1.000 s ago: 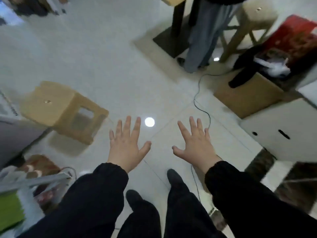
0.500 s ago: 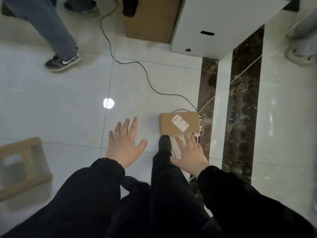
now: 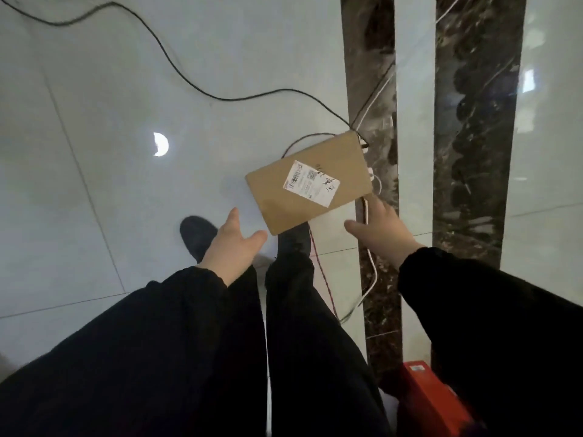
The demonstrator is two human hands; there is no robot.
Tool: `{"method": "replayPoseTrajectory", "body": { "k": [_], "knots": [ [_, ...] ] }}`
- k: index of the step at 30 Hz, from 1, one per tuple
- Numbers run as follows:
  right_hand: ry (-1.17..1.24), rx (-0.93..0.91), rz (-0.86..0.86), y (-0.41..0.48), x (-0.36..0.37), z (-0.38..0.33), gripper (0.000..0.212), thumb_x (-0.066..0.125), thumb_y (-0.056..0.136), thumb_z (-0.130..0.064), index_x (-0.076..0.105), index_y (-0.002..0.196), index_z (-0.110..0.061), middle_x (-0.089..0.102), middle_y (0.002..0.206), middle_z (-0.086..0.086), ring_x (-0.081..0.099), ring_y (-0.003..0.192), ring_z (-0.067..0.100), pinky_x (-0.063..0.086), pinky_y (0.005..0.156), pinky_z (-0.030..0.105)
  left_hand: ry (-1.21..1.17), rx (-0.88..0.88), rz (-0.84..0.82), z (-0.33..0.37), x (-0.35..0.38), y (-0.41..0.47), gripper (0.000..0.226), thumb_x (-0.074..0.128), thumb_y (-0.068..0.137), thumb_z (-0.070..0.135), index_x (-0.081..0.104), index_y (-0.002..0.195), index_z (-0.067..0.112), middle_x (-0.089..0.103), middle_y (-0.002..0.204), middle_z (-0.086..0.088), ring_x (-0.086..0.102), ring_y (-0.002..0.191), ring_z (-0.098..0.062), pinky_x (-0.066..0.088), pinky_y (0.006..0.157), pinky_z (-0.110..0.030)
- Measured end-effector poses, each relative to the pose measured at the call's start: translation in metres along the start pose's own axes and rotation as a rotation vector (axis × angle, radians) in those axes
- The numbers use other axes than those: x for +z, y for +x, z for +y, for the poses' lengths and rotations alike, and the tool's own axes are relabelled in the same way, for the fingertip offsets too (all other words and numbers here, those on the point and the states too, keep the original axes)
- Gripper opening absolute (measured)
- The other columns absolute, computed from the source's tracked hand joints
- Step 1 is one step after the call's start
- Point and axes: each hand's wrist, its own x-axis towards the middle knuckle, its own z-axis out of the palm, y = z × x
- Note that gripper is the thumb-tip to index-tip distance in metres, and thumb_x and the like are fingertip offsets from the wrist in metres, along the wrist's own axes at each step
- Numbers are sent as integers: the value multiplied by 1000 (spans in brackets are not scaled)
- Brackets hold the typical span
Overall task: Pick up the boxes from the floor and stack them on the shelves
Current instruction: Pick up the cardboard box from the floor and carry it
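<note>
A flat brown cardboard box [image 3: 310,182] with a white shipping label lies on the pale tiled floor, tilted, right in front of my feet. My left hand [image 3: 232,244] reaches down just left of the box's near corner, fingers spread, holding nothing. My right hand [image 3: 381,233] stretches toward the box's near right corner, fingers extended and close to its edge, with no grip on it. Both arms wear black sleeves. No shelves are in view.
A black cable [image 3: 176,63] snakes across the floor to the box's far corner. White and red cords [image 3: 369,269] run past its right side. Two dark marble strips [image 3: 473,127] cross the floor on the right. A red box [image 3: 429,402] sits at the bottom right.
The view has swung down and closer to the cardboard box. Both hands have dropped toward it, one to each side of its near end. The stool and the other person have left the view.
</note>
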Motion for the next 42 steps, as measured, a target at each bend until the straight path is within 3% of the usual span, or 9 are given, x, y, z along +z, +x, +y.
{"method": "replayPoseTrajectory", "body": {
  "k": [7,10,13,23,27,30,35,38,42],
  "knots": [
    [353,195,177,167,33,25,81,74,73,-54,47,141,-19,60,131,4,60,110,21,49,92,33,-317,-131,-161,-39,59,159,76,55,97,49,23,161,23,43,153,7,36,145,-23,33,115,-41],
    [483,243,193,176,38,23,66,74,79,-53,50,134,-23,61,122,3,61,97,18,50,86,34,-450,-84,-159,-40,62,169,53,52,99,47,41,148,31,50,110,22,44,125,-15,37,110,-41],
    [553,183,213,138,29,0,66,65,82,-55,50,137,-20,63,125,4,61,107,23,47,87,37,-588,-13,-72,-33,22,136,37,47,98,45,52,134,45,58,115,22,51,123,-11,38,101,-38],
    [609,-399,22,-162,-96,-262,33,67,79,-58,58,111,-63,60,130,-12,58,122,15,50,104,53,-993,187,413,-15,-250,-184,21,50,84,55,70,87,60,61,123,10,60,110,-7,53,100,-48],
    [449,-683,14,-286,-147,-373,61,70,70,-68,53,128,-59,56,137,-2,55,127,22,47,107,55,-1029,316,604,-25,-334,-328,18,47,103,42,58,111,53,68,103,34,62,95,15,49,99,-41],
    [326,-915,-17,-378,-166,-437,74,68,70,-64,47,140,-51,60,135,-10,56,125,14,46,108,42,-1049,363,803,-46,-368,-428,33,51,103,40,49,132,56,65,112,39,59,105,16,45,101,-36],
    [172,-1261,-148,-497,-164,-491,65,73,86,-40,46,145,-46,61,132,-11,58,114,3,47,98,32,-1184,359,1220,-75,-349,-582,47,52,104,37,41,148,46,57,120,32,53,106,15,42,99,-26],
    [49,-1415,-266,-552,-147,-503,62,73,87,-40,48,144,-42,63,125,-7,60,111,12,50,93,35,-1153,240,1527,-99,-299,-654,40,55,103,32,46,142,39,56,113,27,54,85,28,42,71,1],
    [-99,-1570,-547,-634,-109,-485,59,66,73,-63,45,127,-69,56,129,-13,56,114,10,52,99,46,-1300,134,1778,-129,-201,-728,45,58,98,43,47,142,40,61,124,16,58,114,-4,46,89,-27]
  ]
}}
